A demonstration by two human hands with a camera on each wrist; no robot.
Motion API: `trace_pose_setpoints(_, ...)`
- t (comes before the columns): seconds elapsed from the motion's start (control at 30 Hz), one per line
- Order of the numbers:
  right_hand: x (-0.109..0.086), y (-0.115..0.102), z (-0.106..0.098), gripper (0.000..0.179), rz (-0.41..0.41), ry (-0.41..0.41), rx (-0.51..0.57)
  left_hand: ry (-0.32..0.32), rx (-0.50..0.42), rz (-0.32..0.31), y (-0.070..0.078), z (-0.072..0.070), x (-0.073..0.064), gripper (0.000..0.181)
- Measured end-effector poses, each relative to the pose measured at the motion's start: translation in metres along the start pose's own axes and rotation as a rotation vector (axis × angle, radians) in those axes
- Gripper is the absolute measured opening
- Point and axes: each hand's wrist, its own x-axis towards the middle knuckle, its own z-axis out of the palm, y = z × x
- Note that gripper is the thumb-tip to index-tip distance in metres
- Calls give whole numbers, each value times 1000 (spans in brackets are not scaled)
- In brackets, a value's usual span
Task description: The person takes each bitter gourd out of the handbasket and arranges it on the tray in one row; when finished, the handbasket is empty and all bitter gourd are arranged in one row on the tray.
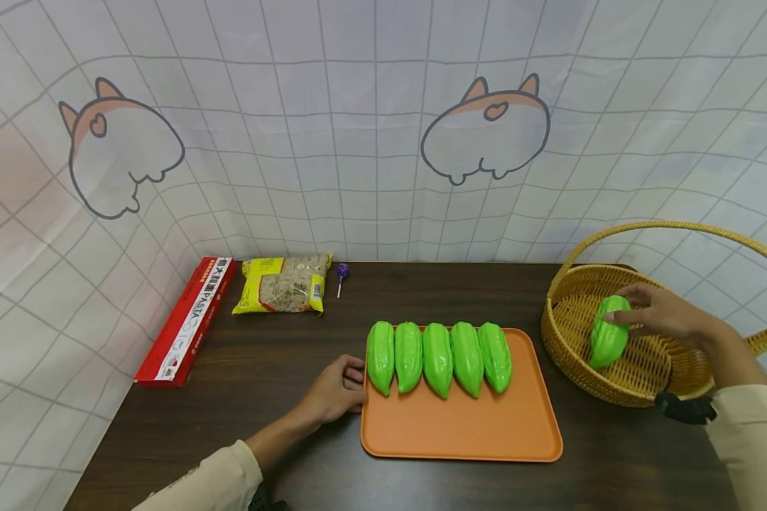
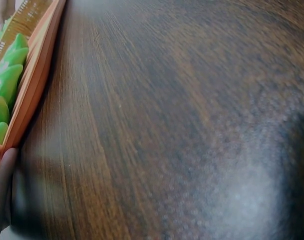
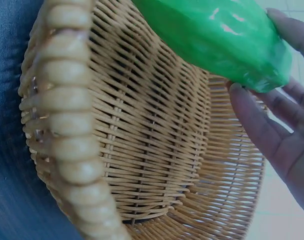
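In the head view my right hand (image 1: 667, 312) holds a glossy green star fruit (image 1: 608, 333) by its upper end, over the inside of a wicker basket (image 1: 552, 341). The right wrist view shows the thumb and fingers around the blunt end of that star fruit (image 3: 227, 40). Several more star fruits (image 1: 437, 358) lie side by side in a row along the far half of an orange tray (image 1: 460, 429). My left hand (image 1: 335, 390) grips the tray's left edge; in the left wrist view its fingertips (image 2: 6, 165) pinch the rim.
A red pasta box (image 1: 185, 323) lies at the table's left edge. Beside it are a yellow food bag (image 1: 284, 284) and a small purple lollipop (image 1: 342, 271). The basket's tall arched handle (image 1: 671, 225) rises at the right. A tiled-pattern curtain (image 1: 377, 156) hangs behind the dark wooden table (image 1: 262, 369).
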Motion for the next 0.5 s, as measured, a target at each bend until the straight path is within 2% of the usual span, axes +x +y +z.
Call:
trace_pose_setpoints(0.2, -7, -5, -1, 64, -20, 50, 4, -3, 6, 3, 0, 0, 0, 58)
trace_pose_setpoints(0.4, -13, -10, -1, 63, -40, 77, -37, -2, 6, 2, 1, 0, 0, 59)
trace_pose_setpoints(0.5, -15, -11, 0, 62, -38, 90, -21, 0, 7, 0, 1, 0, -1, 59)
